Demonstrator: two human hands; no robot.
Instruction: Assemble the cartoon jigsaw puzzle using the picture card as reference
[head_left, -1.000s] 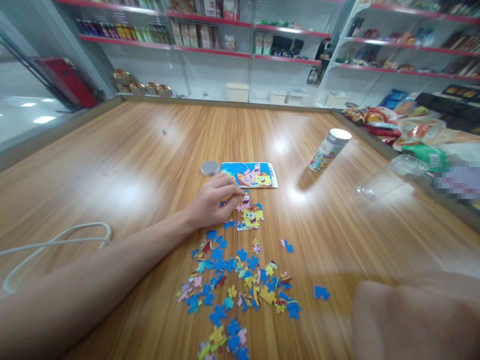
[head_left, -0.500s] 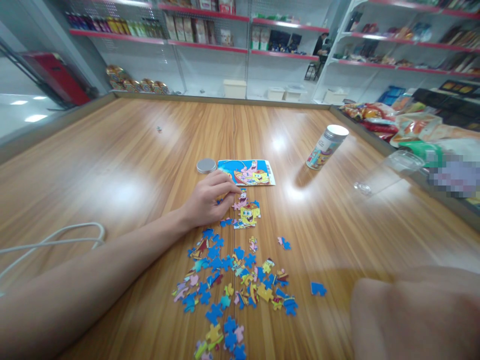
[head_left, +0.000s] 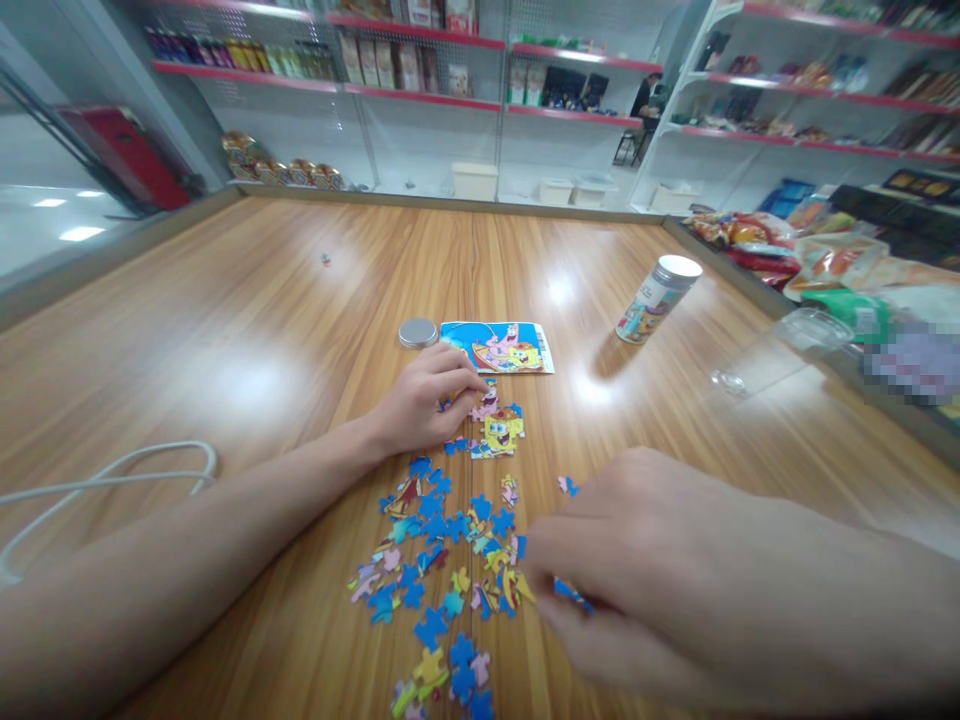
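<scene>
My left hand (head_left: pixel 421 402) rests on the wooden table (head_left: pixel 262 330), fingers curled, its fingertips on the edge of a small joined cluster of puzzle pieces (head_left: pixel 496 428). My right hand (head_left: pixel 637 560) reaches in low from the right over the loose pile of puzzle pieces (head_left: pixel 450 560), fingers bent down onto pieces at the pile's right side; it is blurred and what it pinches is hidden. A printed reference picture (head_left: pixel 496 347) lies just beyond the cluster.
A round metal lid (head_left: pixel 418 332) lies left of the picture. A cylindrical puzzle tin (head_left: pixel 658 298) stands at the right. A white cable (head_left: pixel 112 478) loops at the left. Snack bags (head_left: pixel 817 260) line the right edge; shop shelves (head_left: pixel 420 95) stand behind.
My right hand has swept from the lower right corner leftward over the loose pile. My left hand has stayed on the joined cluster.
</scene>
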